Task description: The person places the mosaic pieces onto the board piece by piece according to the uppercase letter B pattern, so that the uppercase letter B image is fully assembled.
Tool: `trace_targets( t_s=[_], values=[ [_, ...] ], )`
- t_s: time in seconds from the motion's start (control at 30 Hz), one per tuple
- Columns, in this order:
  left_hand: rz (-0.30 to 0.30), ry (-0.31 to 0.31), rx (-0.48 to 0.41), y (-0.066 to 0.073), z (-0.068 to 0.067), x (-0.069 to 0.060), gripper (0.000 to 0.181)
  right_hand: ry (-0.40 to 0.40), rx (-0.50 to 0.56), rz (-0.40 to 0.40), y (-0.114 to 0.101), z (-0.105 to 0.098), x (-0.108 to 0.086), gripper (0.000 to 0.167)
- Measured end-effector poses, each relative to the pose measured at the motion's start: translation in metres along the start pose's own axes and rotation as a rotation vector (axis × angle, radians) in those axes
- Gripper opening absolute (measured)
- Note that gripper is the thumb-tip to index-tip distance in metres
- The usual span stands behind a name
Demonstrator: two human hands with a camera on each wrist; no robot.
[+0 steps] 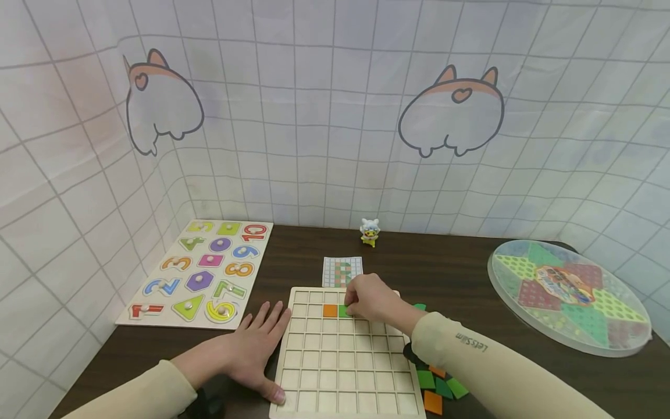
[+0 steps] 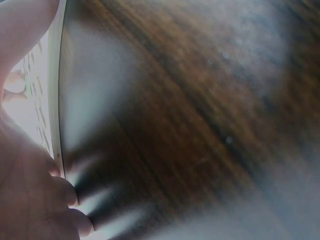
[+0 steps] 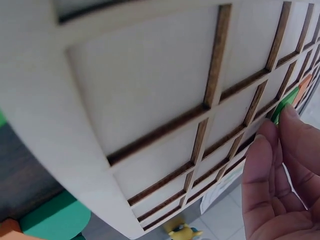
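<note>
A pale wooden grid board [image 1: 328, 381] lies on the dark table. In its second row from the far edge sits an orange tile [image 1: 330, 311]. Just right of that, my right hand [image 1: 373, 298] pinches a green tile [image 1: 343, 311] between thumb and fingers at its cell; the right wrist view shows the same green tile [image 3: 286, 104] under the fingertips. My left hand [image 1: 253, 352] lies with fingers spread along the board's left side, its thumb at the near left edge. The left wrist view shows part of the left hand [image 2: 30, 190] against the board's rim.
Loose tiles, among them a green tile [image 1: 426, 379] and an orange tile [image 1: 432, 401], lie right of the board. Behind it are a pattern card [image 1: 342, 267] and a small figurine [image 1: 369, 233]. A number puzzle [image 1: 204, 273] stands left, a round game board [image 1: 570, 297] right.
</note>
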State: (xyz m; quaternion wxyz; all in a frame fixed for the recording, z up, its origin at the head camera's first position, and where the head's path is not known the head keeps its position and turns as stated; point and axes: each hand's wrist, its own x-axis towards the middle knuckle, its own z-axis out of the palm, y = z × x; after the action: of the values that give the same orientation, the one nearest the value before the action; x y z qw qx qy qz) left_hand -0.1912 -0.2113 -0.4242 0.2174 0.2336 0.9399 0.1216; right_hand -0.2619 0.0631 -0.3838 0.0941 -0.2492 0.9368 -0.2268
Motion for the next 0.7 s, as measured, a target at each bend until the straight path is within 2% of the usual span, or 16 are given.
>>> trace_targets(
  t_s=[0.17,0.37,0.47,0.57,0.7],
  values=[
    [0.006,0.005,-0.007,-0.002,0.001,0.001,0.15,-0.031,0.005,-0.007,-0.001,-0.003,-0.003,0.005],
    [0.004,0.007,-0.005,-0.003,0.003,0.001,0.151,-0.086,0.054,-0.038,0.004,-0.012,-0.012,0.018],
    [0.002,0.005,-0.004,-0.002,0.003,0.001,0.151,-0.079,0.072,-0.05,0.01,-0.018,-0.017,0.023],
    [0.0,-0.002,-0.003,-0.002,0.002,0.001,0.15,-0.055,0.093,-0.024,0.019,-0.028,-0.024,0.023],
    [-0.002,-0.008,0.002,0.0,0.0,0.001,0.149,-0.012,0.084,-0.016,0.038,-0.044,-0.033,0.02]
  ],
)
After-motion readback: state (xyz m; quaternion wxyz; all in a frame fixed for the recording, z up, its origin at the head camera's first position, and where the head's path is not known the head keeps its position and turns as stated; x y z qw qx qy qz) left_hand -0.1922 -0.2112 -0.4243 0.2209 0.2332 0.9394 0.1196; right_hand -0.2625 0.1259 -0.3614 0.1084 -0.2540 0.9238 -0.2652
